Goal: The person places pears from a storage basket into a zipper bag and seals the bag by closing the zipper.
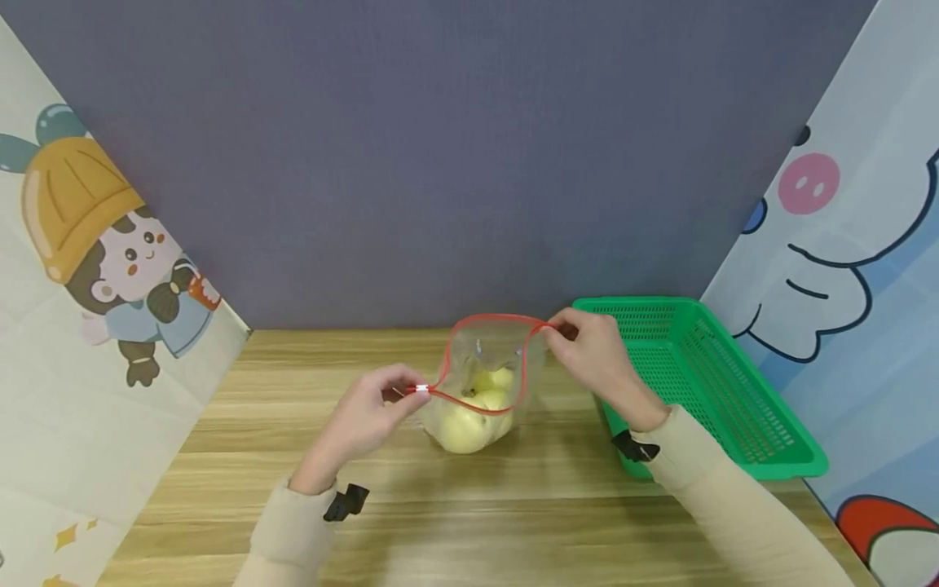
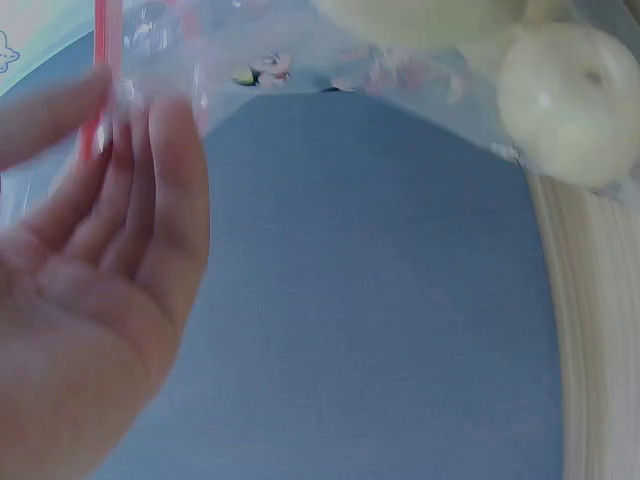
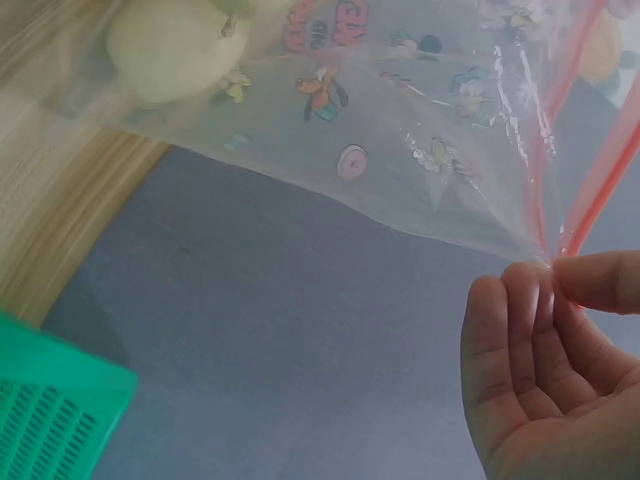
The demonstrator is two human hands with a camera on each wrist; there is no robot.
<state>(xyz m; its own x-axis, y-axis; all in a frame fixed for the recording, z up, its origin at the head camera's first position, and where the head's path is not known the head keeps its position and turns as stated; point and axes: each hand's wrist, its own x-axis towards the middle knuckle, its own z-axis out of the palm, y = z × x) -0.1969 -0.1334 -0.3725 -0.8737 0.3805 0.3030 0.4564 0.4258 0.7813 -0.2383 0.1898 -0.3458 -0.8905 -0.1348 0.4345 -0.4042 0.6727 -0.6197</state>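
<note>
A clear zip bag (image 1: 530, 371) with a red rim and printed cartoon figures stands on the table, its mouth spread wide. Several pale yellow-green apples (image 1: 464, 430) lie in the bottom of it. My left hand (image 1: 370, 412) pinches the near left corner of the rim, right at the white slider (image 1: 421, 389). At the far right corner, my right hand (image 1: 590, 346) pinches the other end of the red rim between thumb and forefinger. In the right wrist view the bag (image 3: 400, 180) stretches taut from those fingertips, with an apple (image 3: 175, 50) inside.
A green perforated basket (image 1: 788, 465) stands on the right of the wood-grain table (image 1: 293, 456), close beside my right forearm. A grey-blue panel (image 1: 469, 163) rises behind the table. Cartoon-printed sheets flank both sides.
</note>
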